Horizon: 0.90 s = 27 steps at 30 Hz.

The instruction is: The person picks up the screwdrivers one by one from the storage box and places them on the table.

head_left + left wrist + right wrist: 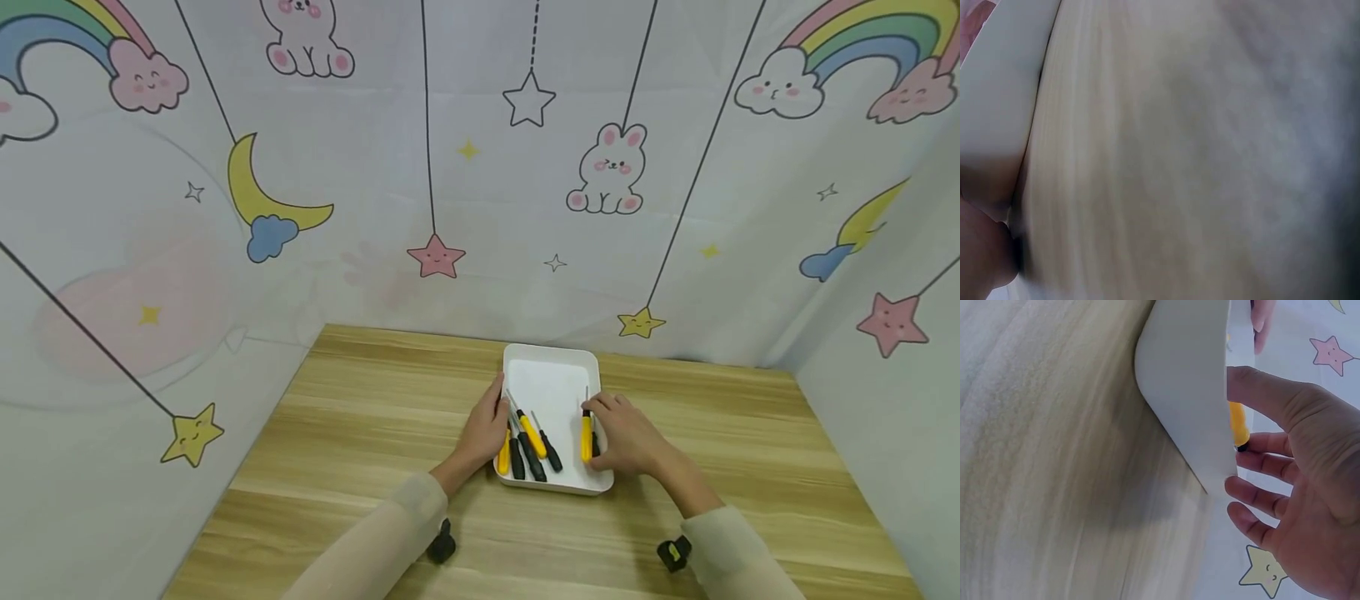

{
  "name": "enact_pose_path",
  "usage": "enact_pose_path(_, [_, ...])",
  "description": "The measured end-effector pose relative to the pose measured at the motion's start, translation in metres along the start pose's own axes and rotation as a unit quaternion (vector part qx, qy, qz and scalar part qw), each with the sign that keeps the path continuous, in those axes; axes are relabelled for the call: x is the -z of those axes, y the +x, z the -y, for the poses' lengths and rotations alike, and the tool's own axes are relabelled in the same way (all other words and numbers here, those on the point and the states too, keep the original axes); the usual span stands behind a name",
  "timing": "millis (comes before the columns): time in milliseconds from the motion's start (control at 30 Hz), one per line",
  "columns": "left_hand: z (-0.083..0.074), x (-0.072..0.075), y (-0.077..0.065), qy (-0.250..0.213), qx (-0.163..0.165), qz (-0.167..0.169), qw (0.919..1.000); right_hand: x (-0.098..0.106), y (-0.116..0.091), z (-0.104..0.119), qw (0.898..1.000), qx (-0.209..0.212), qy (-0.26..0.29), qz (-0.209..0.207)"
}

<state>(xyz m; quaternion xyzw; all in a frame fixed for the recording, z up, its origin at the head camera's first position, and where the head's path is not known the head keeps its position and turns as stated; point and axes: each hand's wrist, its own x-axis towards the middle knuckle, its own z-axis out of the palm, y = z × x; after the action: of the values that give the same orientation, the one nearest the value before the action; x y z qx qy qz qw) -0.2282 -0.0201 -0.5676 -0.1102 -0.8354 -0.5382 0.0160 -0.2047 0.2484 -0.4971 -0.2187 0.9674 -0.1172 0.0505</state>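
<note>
A white tray (551,487) lies on the table with several screwdrivers in it. My left hand (483,425) holds the tray at its left wall, fingers along the outside and thumb at the rim. Over the right side, my right hand (630,437) pinches a yellow screwdriver (587,435) between thumb and fingers, its shaft pointing to the far end. A black-handled screwdriver (596,444) shows partly beside it, mostly hidden by the hand. At the tray's left, yellow-handled (532,435) and black-handled screwdrivers (552,454) lie slanted. In the right wrist view, the yellow handle (1239,424) appears above the tray wall.
The wood-grain table (390,392) extends around the tray. Behind and at both sides hangs a white cloth (495,200) printed with stars, rabbits and rainbows. A black wrist device (442,543) is by the left sleeve, another black wrist device (673,553) by the right sleeve.
</note>
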Motion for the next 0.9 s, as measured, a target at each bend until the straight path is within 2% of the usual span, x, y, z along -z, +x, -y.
enact_pose_path(333, [-0.001,0.002,0.001,0.003,-0.027,-0.007,0.9996,0.007,0.003,-0.003,1.0,0.002,0.017,-0.013])
enact_pose_path(600, [-0.002,0.001,0.001,0.004,-0.013,0.0,0.9999,0.017,0.002,-0.004,0.999,-0.017,0.028,-0.013])
enact_pose_path(767, [-0.003,0.002,-0.001,0.004,-0.009,0.009,0.9999,0.02,-0.001,0.0,0.998,0.0,0.057,-0.024])
enact_pose_path(900, [-0.004,0.002,-0.002,-0.001,-0.024,0.007,0.9997,0.023,-0.003,0.003,0.997,0.014,0.065,-0.031])
